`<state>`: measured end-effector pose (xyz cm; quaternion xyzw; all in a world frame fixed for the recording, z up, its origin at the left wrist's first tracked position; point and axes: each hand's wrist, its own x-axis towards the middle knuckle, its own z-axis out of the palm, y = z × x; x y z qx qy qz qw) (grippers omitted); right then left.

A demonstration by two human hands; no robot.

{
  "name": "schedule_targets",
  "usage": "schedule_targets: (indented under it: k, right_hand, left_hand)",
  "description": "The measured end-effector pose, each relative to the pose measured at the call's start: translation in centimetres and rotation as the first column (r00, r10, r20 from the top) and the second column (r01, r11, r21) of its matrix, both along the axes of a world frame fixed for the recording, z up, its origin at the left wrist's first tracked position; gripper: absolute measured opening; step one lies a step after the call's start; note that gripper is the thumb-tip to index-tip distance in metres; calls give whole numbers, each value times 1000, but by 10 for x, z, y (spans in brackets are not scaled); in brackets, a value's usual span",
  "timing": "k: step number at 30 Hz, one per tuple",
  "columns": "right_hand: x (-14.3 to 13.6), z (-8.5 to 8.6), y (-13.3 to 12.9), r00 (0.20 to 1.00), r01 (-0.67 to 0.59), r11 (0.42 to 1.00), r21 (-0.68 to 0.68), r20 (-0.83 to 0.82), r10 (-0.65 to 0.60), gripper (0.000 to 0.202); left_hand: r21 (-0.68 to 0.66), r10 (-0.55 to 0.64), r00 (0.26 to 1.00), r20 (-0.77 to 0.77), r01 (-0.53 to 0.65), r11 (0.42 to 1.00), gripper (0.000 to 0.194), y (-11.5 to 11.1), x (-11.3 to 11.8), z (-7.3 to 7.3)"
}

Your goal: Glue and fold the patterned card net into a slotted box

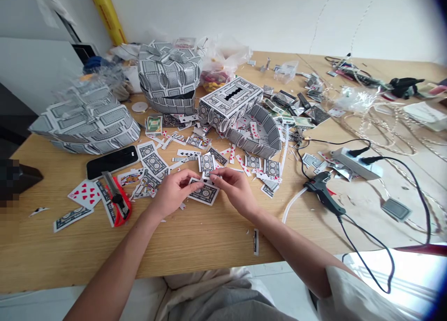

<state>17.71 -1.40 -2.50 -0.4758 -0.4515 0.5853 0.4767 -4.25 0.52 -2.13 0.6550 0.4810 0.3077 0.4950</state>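
In the middle of the table, my left hand [179, 189] pinches the upper left edge of a black-and-white patterned playing card [203, 195]. My right hand [234, 187] is closed, thumb against fingers, at the upper right edge of the cards. A narrow cut card piece shows between the two thumbs; my fingers partly hide it. Just beyond my fingertips is another patterned card [206, 163]. Whole and cut playing cards [154, 163] lie scattered around both hands.
Left are a red utility knife [120, 202] and a black phone [112, 163]. Woven card shapes [89, 123] [169, 74], a card-covered box [232, 97] and a curved tray [261, 146] stand behind. A corded glue gun [324, 195] and power strip [356, 163] lie right.
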Motion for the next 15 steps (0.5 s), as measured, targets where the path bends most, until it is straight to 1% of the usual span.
schedule_targets:
  k: [2,6,8,10,12,13,15]
  right_hand:
    - [0,0,1,999,31,999,-26,-38,-32,37]
    - [1,-1,2,995,73,996,-54,-68,-77,39]
    - [0,-1,2,995,65,996,-60,-71,-69,39]
    - [0,0,1,997,50,998,-44,-54,-53,39]
    - [-1,1,0,999,44,999,-9,-13,-44,38]
    - [-2,1,-1,999,40,999,9,10,-40,37]
    - [-3,2,-2,999,21,999,32,44,-22,36]
  left_hand:
    - [12,-11,1000,-28,11,1000,28,1,-2,3]
    - [83,-47,997,-64,52,995,21,2,-4,8]
    - [149,-51,989,-141,72,986,18,2,-4,9]
    - [263,-36,972,-232,98,960,16,1,-3,10]
    - [384,-8,963,-269,114,916,17,0,-2,11]
    - [419,-1,965,-261,115,901,17,-1,-1,12]
    - [433,1,974,-226,99,896,17,-2,0,12]
